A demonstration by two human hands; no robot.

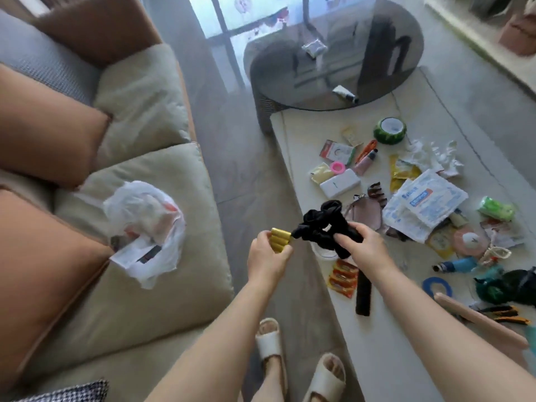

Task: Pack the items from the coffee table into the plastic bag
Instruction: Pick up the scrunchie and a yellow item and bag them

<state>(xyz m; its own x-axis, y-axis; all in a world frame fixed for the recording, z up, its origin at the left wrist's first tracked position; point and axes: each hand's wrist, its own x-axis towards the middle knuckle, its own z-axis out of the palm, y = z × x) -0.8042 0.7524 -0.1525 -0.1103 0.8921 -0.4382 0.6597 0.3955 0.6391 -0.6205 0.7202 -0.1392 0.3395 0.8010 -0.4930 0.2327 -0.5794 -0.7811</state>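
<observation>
- Your left hand point(268, 253) is curled round a gold pack point(280, 239) of small cylinders, thumb on one side and fingers on the other; it is held in the air over the floor between the sofa point(162, 285) and the coffee table point(391, 329).
- Your right hand point(359, 245) pinches a bunch of black scrunchies point(322, 224), the fingers closed into the fabric; the bunch is lifted above the near left edge of the coffee table and its left end just meets the gold pack.
- The plastic bag point(145, 224) lies on the sofa seat cushion to your left, white, crumpled, mouth open, with paper and printed packets already showing inside. It is well apart from both hands.
- Still on the coffee table: a white box point(340, 182), a pink tube point(366, 162), a green tape roll point(389, 130), white gloves point(435, 155), yellow sachets point(401, 174), a large white printed packet point(426, 204), a brown hair claw point(377, 192), a pink pouch point(365, 211), red sachets point(343, 274), a dark comb point(364, 294), a blue tube point(458, 264) and a blue ring point(436, 287).
- Beyond it stands a round glass table point(377, 82) with a small tube point(345, 94) near its front rim and a clear packet point(314, 49) further back.
- Your feet in white sandals point(327, 378) stand on the floor below the hands.
</observation>
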